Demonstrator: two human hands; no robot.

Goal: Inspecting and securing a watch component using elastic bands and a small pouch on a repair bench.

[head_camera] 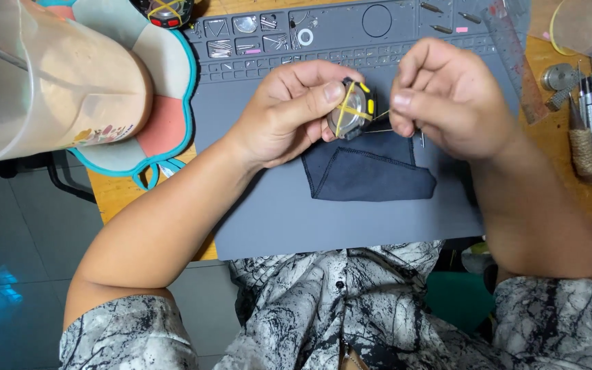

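Left hand is pinching a small round watch case with yellow bands crossing it, thumb and fingers pressed tight on its edge, right above the dark cloth on the grey mat. Right hand is sitting just beside the case, fingers closed on what's probably a thin pin. Beyond the cloth, mat compartments are holding tiny metal parts.

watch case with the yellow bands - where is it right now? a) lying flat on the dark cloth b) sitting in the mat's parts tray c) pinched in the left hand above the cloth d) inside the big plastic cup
c: the watch case is gripped between thumb and fingers of the left hand, raised over the dark cloth, while the right hand works at its edge.
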